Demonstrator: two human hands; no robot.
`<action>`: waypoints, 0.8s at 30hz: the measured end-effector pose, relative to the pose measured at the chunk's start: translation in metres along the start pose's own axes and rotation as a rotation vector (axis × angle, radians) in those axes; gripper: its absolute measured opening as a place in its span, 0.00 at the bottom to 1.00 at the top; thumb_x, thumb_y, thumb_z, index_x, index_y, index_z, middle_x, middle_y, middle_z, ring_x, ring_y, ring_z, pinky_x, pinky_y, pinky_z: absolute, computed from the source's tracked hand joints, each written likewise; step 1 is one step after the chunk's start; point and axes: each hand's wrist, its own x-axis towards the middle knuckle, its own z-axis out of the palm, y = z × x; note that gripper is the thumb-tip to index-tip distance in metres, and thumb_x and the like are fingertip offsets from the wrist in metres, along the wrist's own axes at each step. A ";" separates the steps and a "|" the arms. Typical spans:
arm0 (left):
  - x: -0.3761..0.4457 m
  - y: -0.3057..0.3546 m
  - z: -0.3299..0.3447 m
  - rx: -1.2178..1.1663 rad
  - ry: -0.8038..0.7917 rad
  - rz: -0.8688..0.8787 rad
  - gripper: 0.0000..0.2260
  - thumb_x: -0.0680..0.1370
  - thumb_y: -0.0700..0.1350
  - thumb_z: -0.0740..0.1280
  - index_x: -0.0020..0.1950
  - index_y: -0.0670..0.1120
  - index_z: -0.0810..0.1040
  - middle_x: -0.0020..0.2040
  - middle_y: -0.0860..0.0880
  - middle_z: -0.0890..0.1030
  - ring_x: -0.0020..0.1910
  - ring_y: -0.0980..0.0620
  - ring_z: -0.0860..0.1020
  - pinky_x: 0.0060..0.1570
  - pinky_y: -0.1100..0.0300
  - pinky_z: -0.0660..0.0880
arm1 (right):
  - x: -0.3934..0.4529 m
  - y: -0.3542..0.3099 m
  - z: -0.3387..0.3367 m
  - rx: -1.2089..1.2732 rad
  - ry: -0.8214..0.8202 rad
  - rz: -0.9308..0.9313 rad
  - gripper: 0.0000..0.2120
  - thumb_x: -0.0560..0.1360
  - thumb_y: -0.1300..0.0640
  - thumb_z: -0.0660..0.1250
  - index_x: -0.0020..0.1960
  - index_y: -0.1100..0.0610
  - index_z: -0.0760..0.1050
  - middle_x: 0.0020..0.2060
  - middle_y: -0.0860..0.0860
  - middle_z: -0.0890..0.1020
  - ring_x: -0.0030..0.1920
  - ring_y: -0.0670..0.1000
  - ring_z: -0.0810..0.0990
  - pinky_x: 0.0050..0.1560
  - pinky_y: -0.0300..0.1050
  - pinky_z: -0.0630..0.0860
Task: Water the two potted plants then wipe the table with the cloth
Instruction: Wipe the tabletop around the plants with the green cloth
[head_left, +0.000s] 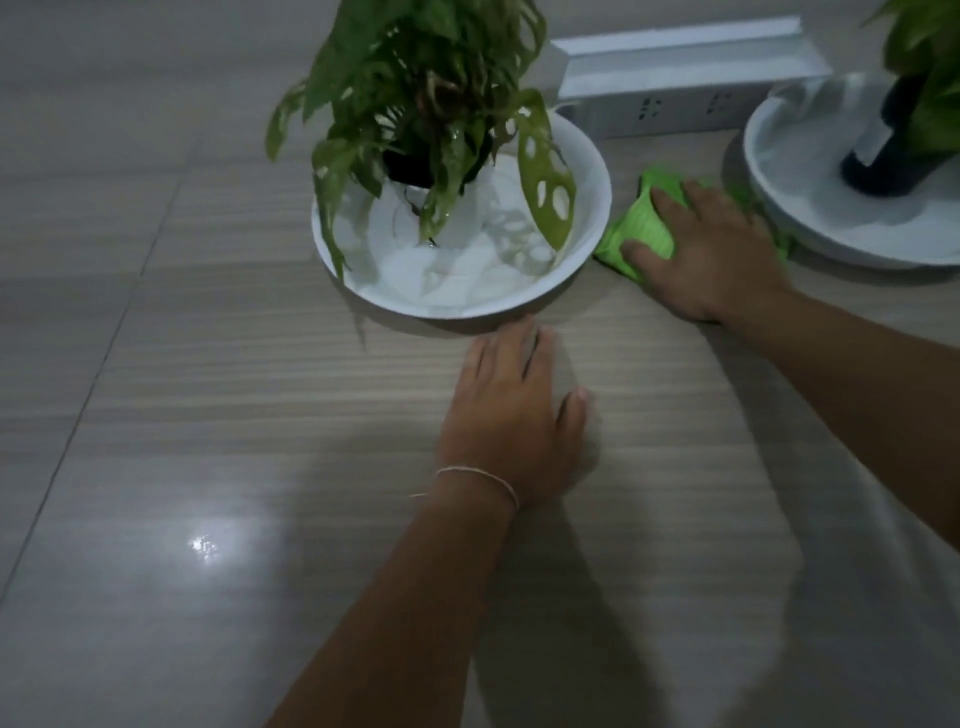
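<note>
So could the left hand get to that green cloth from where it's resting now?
Probably yes. The left hand lies flat on the table in front of the white bowl; bare tabletop leads right to the green cloth. Only the right hand, pressing on the cloth, crowds it.

— What sort of place is this?
— A home, most likely: large glossy floor-style tiles (156, 467) with grout lines.
— Anything else?
— Two houseplants (415, 93) standing in white basins (587, 156), and a white power strip (670, 111) lying beside them.
</note>
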 end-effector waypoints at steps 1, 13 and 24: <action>0.000 -0.001 -0.001 0.000 0.002 -0.003 0.27 0.78 0.55 0.62 0.71 0.39 0.71 0.70 0.38 0.72 0.69 0.40 0.70 0.70 0.44 0.64 | 0.000 0.000 0.000 -0.008 -0.004 -0.006 0.42 0.73 0.25 0.45 0.82 0.44 0.51 0.83 0.51 0.54 0.82 0.57 0.52 0.78 0.62 0.52; -0.002 -0.007 -0.001 -0.128 0.003 0.013 0.25 0.77 0.47 0.57 0.72 0.38 0.71 0.72 0.39 0.72 0.74 0.41 0.66 0.75 0.46 0.61 | -0.196 -0.031 0.015 -0.047 0.035 -0.162 0.37 0.77 0.31 0.50 0.81 0.48 0.60 0.81 0.55 0.60 0.81 0.59 0.58 0.78 0.65 0.55; -0.115 -0.165 -0.064 -0.047 0.012 -0.167 0.25 0.79 0.49 0.54 0.72 0.38 0.71 0.73 0.38 0.71 0.73 0.40 0.69 0.71 0.44 0.66 | -0.264 -0.195 0.040 -0.098 -0.038 -0.197 0.38 0.77 0.31 0.50 0.81 0.49 0.58 0.82 0.55 0.58 0.81 0.59 0.55 0.78 0.67 0.54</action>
